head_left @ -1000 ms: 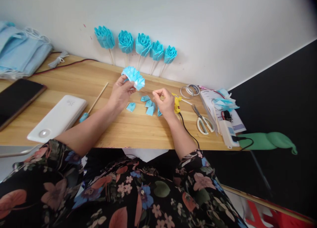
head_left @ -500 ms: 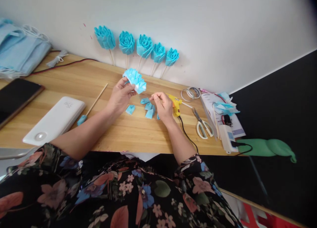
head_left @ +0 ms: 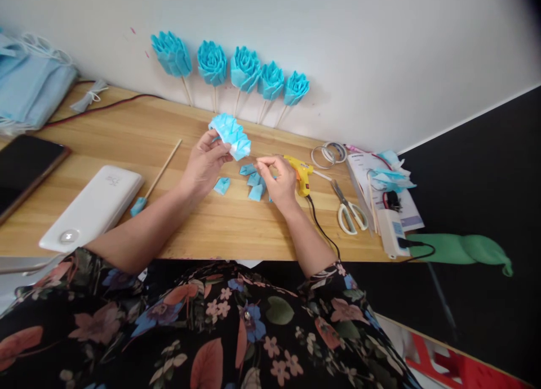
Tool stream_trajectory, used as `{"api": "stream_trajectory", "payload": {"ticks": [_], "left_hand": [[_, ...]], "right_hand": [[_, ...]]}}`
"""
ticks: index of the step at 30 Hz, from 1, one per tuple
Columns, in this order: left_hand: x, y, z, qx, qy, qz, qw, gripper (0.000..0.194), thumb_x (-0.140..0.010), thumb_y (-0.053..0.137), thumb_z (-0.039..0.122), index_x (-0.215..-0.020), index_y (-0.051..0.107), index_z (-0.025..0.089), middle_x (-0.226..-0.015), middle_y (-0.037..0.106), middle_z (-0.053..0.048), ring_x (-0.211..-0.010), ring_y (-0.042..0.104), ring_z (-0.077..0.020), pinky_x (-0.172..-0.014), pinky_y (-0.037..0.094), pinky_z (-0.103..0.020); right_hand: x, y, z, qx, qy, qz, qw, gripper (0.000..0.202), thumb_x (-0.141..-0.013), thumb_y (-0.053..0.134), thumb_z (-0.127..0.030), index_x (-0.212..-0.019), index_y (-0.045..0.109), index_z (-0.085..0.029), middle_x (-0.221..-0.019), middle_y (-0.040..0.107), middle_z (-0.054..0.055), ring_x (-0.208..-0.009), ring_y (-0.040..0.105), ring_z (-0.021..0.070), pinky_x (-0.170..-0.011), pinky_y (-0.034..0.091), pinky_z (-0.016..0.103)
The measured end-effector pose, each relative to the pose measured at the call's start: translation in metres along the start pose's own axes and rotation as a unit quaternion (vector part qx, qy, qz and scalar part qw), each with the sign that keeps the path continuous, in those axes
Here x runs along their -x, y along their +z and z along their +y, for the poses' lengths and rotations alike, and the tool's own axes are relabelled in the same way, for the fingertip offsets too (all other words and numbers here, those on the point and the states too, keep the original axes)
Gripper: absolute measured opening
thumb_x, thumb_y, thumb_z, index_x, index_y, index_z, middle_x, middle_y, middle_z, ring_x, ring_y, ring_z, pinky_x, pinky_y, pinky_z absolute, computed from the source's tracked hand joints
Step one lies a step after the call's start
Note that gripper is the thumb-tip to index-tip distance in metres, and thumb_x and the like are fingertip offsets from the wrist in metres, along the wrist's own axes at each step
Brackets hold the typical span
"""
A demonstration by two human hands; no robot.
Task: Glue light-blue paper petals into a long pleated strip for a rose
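My left hand [head_left: 205,162] pinches a curved strip of overlapping light-blue folded petals [head_left: 231,134], raised above the wooden table. To its right, my right hand [head_left: 278,180] has thumb and fingertips pressed together; whatever lies between them, if anything, is too small to name. Several loose blue folded petals [head_left: 255,193] lie on the wood below and between both hands, some partly hidden by the right hand. Just beyond the right hand rests a yellow hot glue gun [head_left: 303,175], its black cord running toward the table's front edge.
Several blue flowers on sticks [head_left: 212,63] lean against the wall. Left are a stick with a blue bud [head_left: 138,206], a white power bank [head_left: 95,206], a phone [head_left: 29,169] and face masks [head_left: 34,90]. Right are scissors [head_left: 347,208], tape rolls [head_left: 333,152] and a power strip [head_left: 391,234].
The view has shifted slightly. Both hands hold nearly the same pose, the left still gripping the petal strip and the right fingertips still pinched together.
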State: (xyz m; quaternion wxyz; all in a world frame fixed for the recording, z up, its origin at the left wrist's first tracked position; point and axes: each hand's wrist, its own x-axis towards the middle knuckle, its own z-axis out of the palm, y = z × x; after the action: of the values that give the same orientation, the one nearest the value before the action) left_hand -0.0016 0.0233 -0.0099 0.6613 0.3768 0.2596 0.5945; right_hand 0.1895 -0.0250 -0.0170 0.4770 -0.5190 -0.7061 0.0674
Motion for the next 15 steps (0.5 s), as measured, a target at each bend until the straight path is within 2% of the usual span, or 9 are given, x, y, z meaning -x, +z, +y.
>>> {"api": "stream_trajectory", "payload": {"ticks": [6, 10, 15], "left_hand": [[-0.0014, -0.0029, -0.0020, -0.012, -0.014, 0.012, 1.000, 0.023, -0.080, 0.079, 0.014, -0.100, 0.070, 0.023, -0.104, 0.078, -0.003, -0.090, 0.072, -0.0162, -0.075, 0.057, -0.027], [-0.0030, -0.0069, -0.0055, -0.022, -0.011, 0.011, 1.000, 0.026, -0.080, 0.084, 0.022, -0.101, 0.069, 0.025, -0.101, 0.077, -0.002, -0.096, 0.073, -0.0187, -0.079, 0.058, -0.029], [-0.0032, -0.0082, -0.0060, -0.020, -0.015, 0.009, 1.000, 0.030, -0.078, 0.088, 0.029, -0.100, 0.069, 0.025, -0.096, 0.077, -0.001, -0.097, 0.074, -0.0192, -0.082, 0.058, -0.030]], "right_hand": [[0.0020, -0.0002, 0.0001, 0.003, -0.008, 0.019, 1.000, 0.011, -0.097, 0.067, -0.031, -0.088, 0.071, -0.027, -0.083, 0.077, -0.002, -0.082, 0.071, 0.0181, -0.085, 0.054, 0.038], [0.0031, 0.0007, -0.0016, -0.023, 0.015, 0.021, 0.999, 0.012, -0.097, 0.067, -0.032, -0.087, 0.067, -0.026, -0.086, 0.076, -0.001, -0.086, 0.071, 0.0184, -0.087, 0.056, 0.039], [0.0028, 0.0012, -0.0051, -0.055, 0.009, 0.028, 0.998, 0.006, -0.096, 0.068, -0.029, -0.101, 0.067, -0.026, -0.099, 0.078, 0.001, -0.095, 0.072, 0.0188, -0.092, 0.058, 0.040]]}}
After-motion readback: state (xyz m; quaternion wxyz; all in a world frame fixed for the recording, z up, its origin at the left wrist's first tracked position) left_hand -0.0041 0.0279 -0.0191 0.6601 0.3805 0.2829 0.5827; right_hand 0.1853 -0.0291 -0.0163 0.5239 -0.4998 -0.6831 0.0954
